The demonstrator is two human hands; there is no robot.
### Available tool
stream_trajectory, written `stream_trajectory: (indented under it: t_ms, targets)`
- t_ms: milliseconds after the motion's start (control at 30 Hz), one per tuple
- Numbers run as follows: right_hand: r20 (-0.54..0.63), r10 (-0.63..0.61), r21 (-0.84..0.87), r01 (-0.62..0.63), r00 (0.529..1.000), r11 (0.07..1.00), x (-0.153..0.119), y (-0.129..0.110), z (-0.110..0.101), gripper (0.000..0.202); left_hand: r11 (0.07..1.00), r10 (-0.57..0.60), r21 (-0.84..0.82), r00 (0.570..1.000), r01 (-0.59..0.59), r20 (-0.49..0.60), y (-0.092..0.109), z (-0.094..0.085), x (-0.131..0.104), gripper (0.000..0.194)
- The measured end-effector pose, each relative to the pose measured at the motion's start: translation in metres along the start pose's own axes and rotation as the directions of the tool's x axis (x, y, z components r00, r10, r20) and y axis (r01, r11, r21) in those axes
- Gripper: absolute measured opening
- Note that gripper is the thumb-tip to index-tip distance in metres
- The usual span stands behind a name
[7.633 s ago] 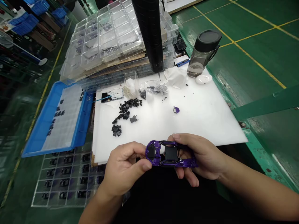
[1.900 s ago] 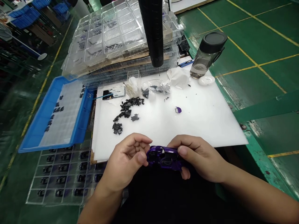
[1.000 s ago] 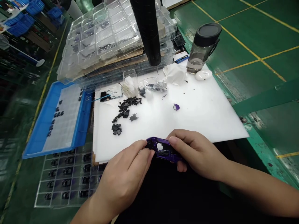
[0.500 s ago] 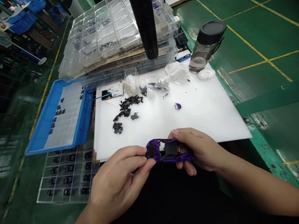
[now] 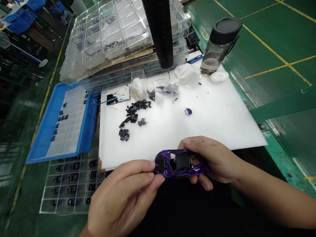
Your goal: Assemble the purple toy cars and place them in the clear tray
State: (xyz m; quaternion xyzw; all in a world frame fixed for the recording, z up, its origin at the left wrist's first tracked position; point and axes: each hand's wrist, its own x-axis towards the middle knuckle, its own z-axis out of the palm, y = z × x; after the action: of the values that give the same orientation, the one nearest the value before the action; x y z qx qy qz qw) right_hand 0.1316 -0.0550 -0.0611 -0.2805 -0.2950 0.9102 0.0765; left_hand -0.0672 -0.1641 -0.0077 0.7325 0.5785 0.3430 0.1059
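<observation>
A purple toy car body [image 5: 170, 172] with black inner parts is held level between my two hands, over the front edge of the white board. My left hand [image 5: 125, 191] pinches its rounded left end between thumb and fingers. Around its right end my right hand [image 5: 209, 159] is closed, thumb on the far side and fingers underneath. On the board beyond lies a small purple curved part [image 5: 188, 112]. To its left are a single dark flat part [image 5: 142, 122] and a heap of small black plastic parts [image 5: 133, 112].
A black electric screwdriver [image 5: 160, 36] hangs above the board [image 5: 222, 121]. Behind stand stacked clear compartment trays [image 5: 111, 36]; a water bottle [image 5: 218, 46] and white oval object [image 5: 219, 77] are at right. At left are a blue tray [image 5: 81, 131] and a divided tray of dark parts [image 5: 65, 187].
The car body has tilted slightly, showing more of its inside, and sits a little lower in view. Both hands keep their hold. The hanging screwdriver appears lower, with its bit now visible.
</observation>
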Motion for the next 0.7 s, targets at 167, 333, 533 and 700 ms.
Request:
stream_trajectory:
  t_ms: [167, 333, 533, 700]
  targets:
    - [0.019, 0.028, 0.029, -0.028, 0.999, 0.999, 0.0010, 0.0022, -0.0023, 0.047, 1.000, 0.006, -0.009, 1.000, -0.006, 0.001, -0.0001, -0.0006, -0.0021, 0.007]
    - [0.041, 0.047, 0.080, -0.050, 0.998, 0.996, 0.0012, 0.0048, -0.0034, 0.049, 1.000, -0.006, -0.017, 1.000, 0.006, 0.006, 0.0002, -0.0016, -0.0022, 0.007]
    - [0.052, 0.096, 0.146, -0.102, 0.994, 0.984, 0.0005, 0.0055, -0.0033, 0.046, 0.999, -0.011, -0.044, 1.000, 0.012, 0.020, 0.0006, -0.0011, 0.0003, 0.007]
    - [0.056, 0.150, 0.177, -0.158, 0.987, 0.971, -0.0005, 0.0065, -0.0038, 0.051, 0.998, -0.028, -0.063, 0.999, 0.030, 0.038, 0.0004, -0.0005, 0.0017, 0.007]
